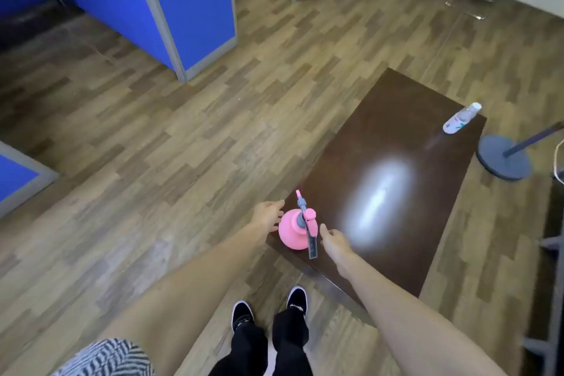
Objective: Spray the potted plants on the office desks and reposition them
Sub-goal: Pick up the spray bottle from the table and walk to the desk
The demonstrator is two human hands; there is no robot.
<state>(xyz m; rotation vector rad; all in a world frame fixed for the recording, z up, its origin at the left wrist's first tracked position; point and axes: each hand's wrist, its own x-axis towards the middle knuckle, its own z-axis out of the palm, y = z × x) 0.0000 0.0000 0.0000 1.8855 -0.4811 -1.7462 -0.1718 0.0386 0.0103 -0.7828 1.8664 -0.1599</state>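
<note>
On the near corner of the dark brown table (pixel 396 137) stands the pink spray bottle (pixel 293 230), upright, nozzle pointing away from me, grey trigger handle toward me. My left hand (pixel 268 216) is at its left flank, fingers loosely spread, touching or just shy of the body — can't tell which. My right hand (pixel 334 241) is just beside the handle, fingers half curled, not closed on anything. Neither hand grips yet.

Step in hand, my guess: picking up the sprayer. To do it well, get the right hand around the neck with a finger under the trigger, steady the round body with the left, and lift straight up, since the bottle sits close to the table edge and could tip off.

No potted plants in view; blue partitions (pixel 195 9) are across the wood floor (pixel 152 137), so plants are probably at those desks.

Far corner: clear plastic bottle (pixel 460 119), white cap, label with red and green marks — writing too small to read. No brand visible on the sprayer.
</note>
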